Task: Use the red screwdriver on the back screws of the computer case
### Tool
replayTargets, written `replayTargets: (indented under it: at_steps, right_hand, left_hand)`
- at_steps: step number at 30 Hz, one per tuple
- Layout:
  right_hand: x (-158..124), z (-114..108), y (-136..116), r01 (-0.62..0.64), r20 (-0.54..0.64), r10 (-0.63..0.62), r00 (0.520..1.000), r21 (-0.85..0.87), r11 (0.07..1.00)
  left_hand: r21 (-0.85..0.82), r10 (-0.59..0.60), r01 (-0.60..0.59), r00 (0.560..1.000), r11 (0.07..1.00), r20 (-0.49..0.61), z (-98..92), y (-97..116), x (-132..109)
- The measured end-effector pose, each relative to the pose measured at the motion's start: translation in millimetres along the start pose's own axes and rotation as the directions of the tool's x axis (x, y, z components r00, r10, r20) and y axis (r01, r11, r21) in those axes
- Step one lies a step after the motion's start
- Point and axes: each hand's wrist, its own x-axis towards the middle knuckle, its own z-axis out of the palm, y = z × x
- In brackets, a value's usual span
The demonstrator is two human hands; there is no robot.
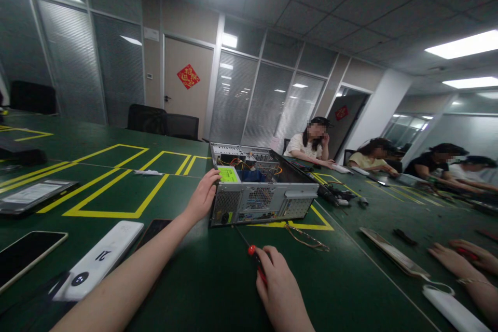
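An opened desktop computer case [286, 193] lies on the green table with its rear panel towards me. My left hand [203, 196] grips its left rear corner, fingers over the top edge beside the power supply with a bright green label [228, 174]. In my closed right hand [282, 282] is a screwdriver [252, 250] with a red and black handle. Its thin shaft points up and left to the case's lower edge; whether the tip touches anything I cannot tell. Coloured wires [235, 162] show inside the case. A loose cable bundle [307, 237] lies in front of it.
Left of me lie a white device marked 21 [111, 254], phones [29, 257] and a drive [35, 194]. Yellow tape [105, 213] marks the table [210, 290]. Dark parts [336, 194] sit right of the case. Another person's hands [453, 264] work at right; several people sit beyond.
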Motion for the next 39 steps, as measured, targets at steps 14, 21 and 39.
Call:
replayTargets:
  at_steps: [14,21,39]
  right_hand:
    - [16.9,-39.0,-31.8,0.28,-0.274,-0.233,0.933,0.147,0.949]
    - [23.7,-36.2,-33.6,0.295,-0.31,-0.254,0.916,0.092,0.951]
    - [29.1,-49.2,-49.1,0.125,-0.195,-0.081,0.977,0.223,0.967]
  left_hand:
    - [-0.01,0.006,-0.006,1.0,1.0,-0.006,1.8,0.7,0.8]
    - [-0.015,0.0,0.0,1.0,1.0,-0.005,2.2,1.2,0.6]
    - [-0.007,-0.008,0.007,1.0,1.0,-0.008,2.8,0.6,1.0]
